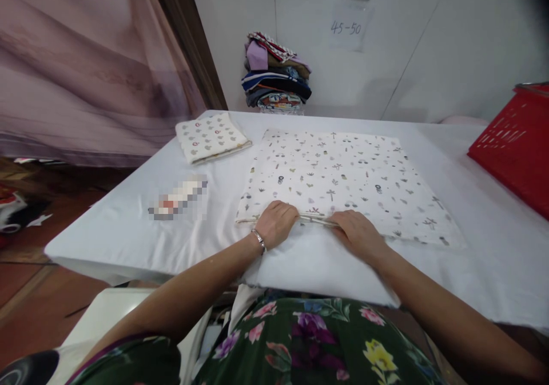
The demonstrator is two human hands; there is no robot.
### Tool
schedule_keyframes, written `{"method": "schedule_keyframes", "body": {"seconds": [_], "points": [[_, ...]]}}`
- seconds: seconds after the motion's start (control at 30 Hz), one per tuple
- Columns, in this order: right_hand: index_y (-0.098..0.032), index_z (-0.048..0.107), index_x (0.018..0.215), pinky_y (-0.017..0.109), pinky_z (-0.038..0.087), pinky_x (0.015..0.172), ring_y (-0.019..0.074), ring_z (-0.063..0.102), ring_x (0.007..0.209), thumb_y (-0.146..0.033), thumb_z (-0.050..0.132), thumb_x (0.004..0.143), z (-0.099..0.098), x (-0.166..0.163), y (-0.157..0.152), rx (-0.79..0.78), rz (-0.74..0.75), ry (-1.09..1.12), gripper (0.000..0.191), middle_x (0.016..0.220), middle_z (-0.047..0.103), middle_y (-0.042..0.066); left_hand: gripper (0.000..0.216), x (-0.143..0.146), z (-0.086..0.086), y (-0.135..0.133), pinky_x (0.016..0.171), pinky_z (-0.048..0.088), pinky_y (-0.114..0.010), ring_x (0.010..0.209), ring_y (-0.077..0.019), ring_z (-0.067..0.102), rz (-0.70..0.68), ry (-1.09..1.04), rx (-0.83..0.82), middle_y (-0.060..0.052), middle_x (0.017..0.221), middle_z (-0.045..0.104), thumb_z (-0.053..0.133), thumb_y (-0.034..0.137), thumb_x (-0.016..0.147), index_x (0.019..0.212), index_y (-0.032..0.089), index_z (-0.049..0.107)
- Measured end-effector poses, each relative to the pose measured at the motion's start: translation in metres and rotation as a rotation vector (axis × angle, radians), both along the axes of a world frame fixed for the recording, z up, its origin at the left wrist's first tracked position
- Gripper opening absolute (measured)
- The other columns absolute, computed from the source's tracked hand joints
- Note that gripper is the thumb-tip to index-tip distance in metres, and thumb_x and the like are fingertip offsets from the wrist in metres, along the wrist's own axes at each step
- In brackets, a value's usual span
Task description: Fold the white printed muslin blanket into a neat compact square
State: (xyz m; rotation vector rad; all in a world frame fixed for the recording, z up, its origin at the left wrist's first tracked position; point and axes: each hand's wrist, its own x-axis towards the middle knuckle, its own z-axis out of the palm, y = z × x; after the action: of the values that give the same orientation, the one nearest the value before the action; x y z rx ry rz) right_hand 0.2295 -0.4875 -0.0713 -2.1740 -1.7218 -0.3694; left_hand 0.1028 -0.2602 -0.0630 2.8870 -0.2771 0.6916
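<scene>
A white cloth printed with small plants and rainbows lies spread on the white-covered table in front of me. Its near edge is layered where my hands grip it. My left hand, with a silver bracelet at the wrist, is closed on that edge left of the middle. A short way to the right, my right hand is closed on the same edge, fingers on top. The thumbs are mostly hidden. Beyond my left hand, a folded cloth with a small repeating print rests at the table's far left.
A pixelated, narrow object lies on the table to the left. Folded fabrics are stacked against the back wall. A red plastic basket stands at the right. A pink curtain hangs at the left.
</scene>
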Motion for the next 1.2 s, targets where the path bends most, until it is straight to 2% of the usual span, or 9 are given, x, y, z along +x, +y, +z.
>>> {"method": "schedule_keyframes", "body": {"seconds": [0.1,0.27,0.37,0.47,0.6,0.77,0.9,1.07,1.2], "points": [[-0.015,0.05,0.118,0.036,0.042,0.073,0.0232,0.054,0.089,-0.023,0.041,0.093,0.0,0.0,0.002,0.016,-0.044,-0.04,0.028,0.1,0.063,0.011,0.02,0.0,0.003,-0.001,0.08,0.04,-0.033,0.073,-0.016,0.056,0.028,0.0,-0.017,-0.003,0.077,0.063,0.037,0.018,0.091,0.081,0.017,0.053],[-0.016,0.059,0.104,0.034,0.04,0.074,0.0211,0.055,0.086,-0.017,0.037,0.093,-0.002,0.003,0.003,0.023,-0.048,-0.071,0.024,0.095,0.065,0.009,0.021,0.001,0.005,-0.002,0.083,0.039,-0.034,0.074,-0.0157,0.058,0.043,0.026,-0.033,-0.004,0.078,0.064,0.035,0.019,0.092,0.083,0.016,0.054],[-0.015,0.059,0.103,0.034,0.04,0.072,0.0206,0.055,0.082,-0.016,0.036,0.092,-0.001,0.005,0.004,0.04,-0.056,-0.057,0.025,0.091,0.065,0.009,0.023,0.001,0.006,-0.001,0.08,0.04,-0.034,0.076,-0.0162,0.058,0.056,0.06,-0.008,-0.005,0.08,0.064,0.034,0.019,0.092,0.083,0.016,0.055],[-0.015,0.058,0.104,0.033,0.041,0.071,0.0207,0.056,0.08,-0.016,0.036,0.092,0.0,0.006,0.006,0.074,-0.081,-0.012,0.025,0.088,0.065,0.009,0.021,0.001,0.008,-0.001,0.079,0.04,-0.034,0.083,-0.0174,0.058,0.051,0.098,0.042,-0.006,0.092,0.065,0.036,0.021,0.092,0.087,0.016,0.055],[-0.018,0.057,0.104,0.032,0.042,0.068,0.0201,0.056,0.078,-0.018,0.035,0.093,0.002,0.007,0.008,0.074,-0.105,0.063,0.024,0.087,0.065,0.008,0.019,0.005,0.009,-0.005,0.081,0.04,-0.034,0.094,-0.0194,0.056,-0.021,0.093,0.141,-0.007,0.113,0.06,0.045,0.031,0.089,0.095,0.017,0.055],[-0.018,0.055,0.106,0.032,0.042,0.067,0.0198,0.056,0.076,-0.018,0.037,0.093,0.0,0.009,0.008,0.05,-0.097,0.058,0.022,0.083,0.063,0.007,0.016,0.024,0.004,-0.022,0.081,0.038,-0.033,0.094,-0.0176,0.054,-0.079,0.018,0.232,-0.005,0.115,0.059,0.04,0.02,0.091,0.093,0.018,0.056],[-0.018,0.052,0.11,0.034,0.045,0.071,0.0201,0.057,0.081,-0.021,0.039,0.093,0.0,0.009,0.004,0.059,-0.05,0.064,0.021,0.093,0.064,0.008,0.018,0.039,0.0,-0.035,0.08,0.038,-0.033,0.094,-0.0171,0.053,-0.112,-0.026,0.238,-0.005,0.112,0.06,0.039,0.015,0.09,0.086,0.016,0.056],[-0.016,0.054,0.108,0.038,0.045,0.085,0.0233,0.052,0.106,-0.021,0.047,0.09,0.005,0.01,-0.003,0.127,0.055,0.024,0.019,0.12,0.055,0.013,0.015,0.038,0.002,-0.037,0.078,0.039,-0.032,0.088,-0.0159,0.054,-0.117,-0.025,0.133,-0.004,0.1,0.062,0.042,0.019,0.09,0.085,0.016,0.056],[-0.018,0.059,0.101,0.04,0.043,0.088,0.0245,0.05,0.11,-0.02,0.049,0.089,0.007,0.011,-0.005,0.101,0.035,-0.016,0.015,0.122,0.054,0.012,0.016,0.033,0.006,-0.035,0.077,0.039,-0.032,0.085,-0.0157,0.056,-0.136,-0.001,0.066,-0.004,0.093,0.063,0.041,0.021,0.09,0.084,0.016,0.055]]}}
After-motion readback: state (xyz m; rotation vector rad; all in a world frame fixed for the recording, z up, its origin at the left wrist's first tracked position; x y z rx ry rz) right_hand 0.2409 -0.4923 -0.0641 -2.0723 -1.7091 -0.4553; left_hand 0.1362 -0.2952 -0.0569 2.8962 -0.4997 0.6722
